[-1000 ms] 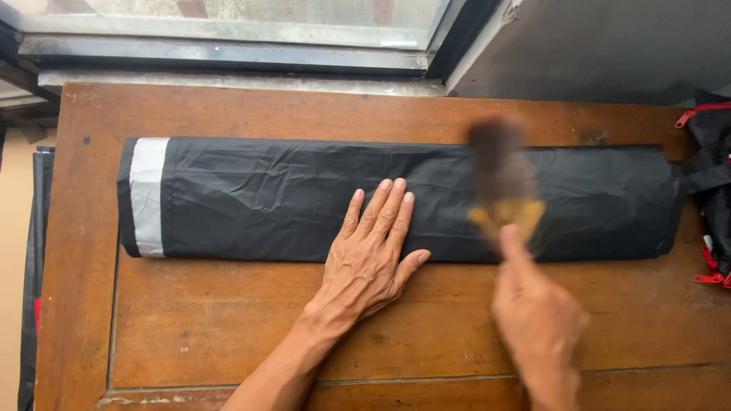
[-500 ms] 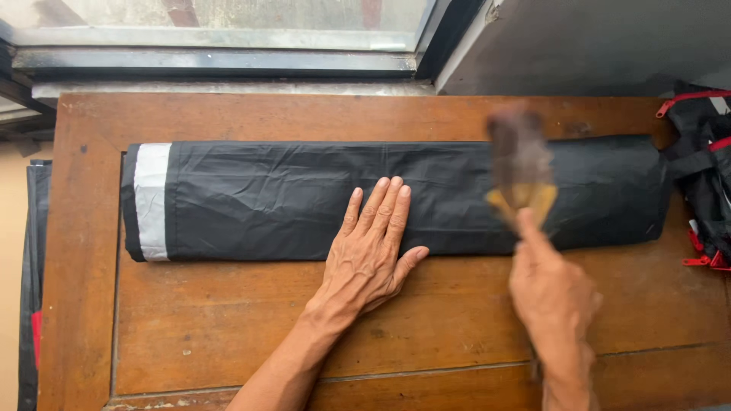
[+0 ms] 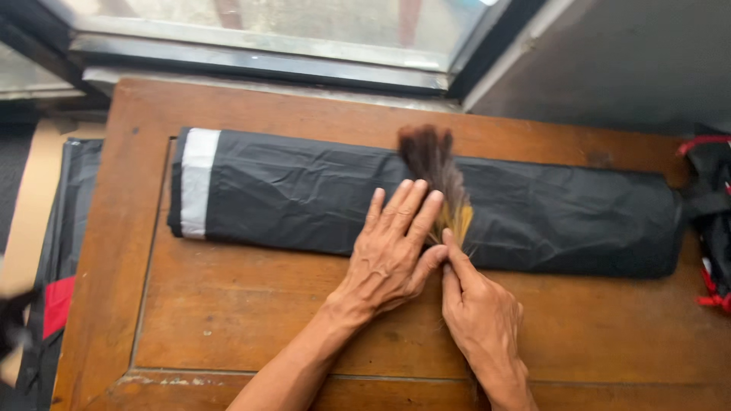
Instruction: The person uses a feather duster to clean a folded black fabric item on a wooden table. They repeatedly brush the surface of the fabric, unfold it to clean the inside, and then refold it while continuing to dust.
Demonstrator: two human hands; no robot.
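A long folded black fabric (image 3: 304, 194) with a grey-white band at its left end lies across a wooden table (image 3: 228, 304). My left hand (image 3: 392, 247) rests flat on the fabric's near edge, fingers together and pointing away. My right hand (image 3: 480, 320) sits just to its right, thumb touching the left hand, and grips a feather brush (image 3: 438, 171) with dark brown tips and a yellow base. The brush lies over the middle of the fabric, beside my left fingers.
A window sill and glass (image 3: 266, 46) run along the table's far edge, with a grey wall (image 3: 624, 61) at the right. A black and red bag (image 3: 712, 213) sits at the right edge. Dark and red items (image 3: 53, 297) lie left of the table.
My right hand has swept the feather brush leftwards along the fabric, from its right part to right beside my left hand. The left hand has stayed pressed on the fabric.
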